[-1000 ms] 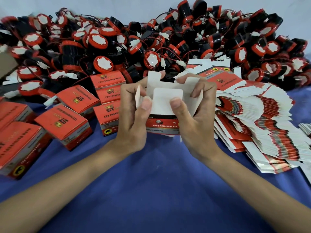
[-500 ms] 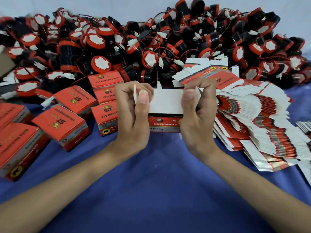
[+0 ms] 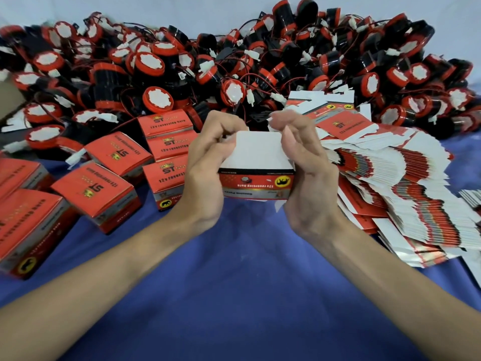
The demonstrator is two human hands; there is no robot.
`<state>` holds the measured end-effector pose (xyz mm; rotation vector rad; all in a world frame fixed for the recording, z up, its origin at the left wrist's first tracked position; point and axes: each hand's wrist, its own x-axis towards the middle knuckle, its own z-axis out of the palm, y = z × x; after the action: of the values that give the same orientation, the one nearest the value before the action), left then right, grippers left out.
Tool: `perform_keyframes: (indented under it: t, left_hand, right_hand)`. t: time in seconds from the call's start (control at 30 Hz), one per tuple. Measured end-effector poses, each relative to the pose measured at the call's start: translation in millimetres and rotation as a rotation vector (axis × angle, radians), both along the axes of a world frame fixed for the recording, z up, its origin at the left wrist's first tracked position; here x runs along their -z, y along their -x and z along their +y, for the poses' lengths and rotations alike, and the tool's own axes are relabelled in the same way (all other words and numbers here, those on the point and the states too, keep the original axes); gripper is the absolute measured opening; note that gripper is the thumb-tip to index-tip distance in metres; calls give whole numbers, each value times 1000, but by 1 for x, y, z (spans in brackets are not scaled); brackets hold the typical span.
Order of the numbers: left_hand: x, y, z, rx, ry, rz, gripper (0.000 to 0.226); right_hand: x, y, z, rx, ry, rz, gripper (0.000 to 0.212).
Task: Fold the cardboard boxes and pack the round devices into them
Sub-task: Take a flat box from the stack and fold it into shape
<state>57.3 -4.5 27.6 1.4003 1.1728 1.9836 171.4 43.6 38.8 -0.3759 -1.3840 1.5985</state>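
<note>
1. Where the blue cloth (image 3: 234, 295) reaches the frame's left, roughly seven folded boxes (image 3: 93, 191) sit, edge ones blurred.
2. Centre: left hand (image 3: 205, 173) and right hand (image 3: 309, 178) each grip one cardboard box (image 3: 256, 152), white flap up, red print upside-down, long axis left-to-right.
3. Right: one fanned stack of flat blanks (image 3: 403, 183); round devices (image 3: 153, 63) heaped along the top, dozens.

A deep blue cloth (image 3: 234, 295) covers the work surface, smooth across the near side. Behind it rises a plain pale wall (image 3: 182, 9). At the far left edge a tan corner (image 3: 6, 97) shows, possibly cardboard, too cropped to tell.
</note>
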Motion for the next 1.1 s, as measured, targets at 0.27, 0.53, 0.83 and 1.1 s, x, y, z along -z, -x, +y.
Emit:
perform_keyframes:
  t: [0.27, 0.53, 0.83, 1.1]
  left_hand:
    - [8, -1, 4, -49, 44, -176, 34]
    - [15, -11, -2, -189, 44, -42, 26]
    - [20, -17, -7, -90, -37, 58, 18]
    - [20, -20, -7, -175, -40, 20, 45]
  right_hand:
    - [6, 4, 3, -42, -14, -89, 39]
    - [33, -2, 2, 73, -431, -110, 24]
    - [42, 3, -3, 331, -501, -113, 22]
    - [40, 3, -7, 271, -465, -71, 49]
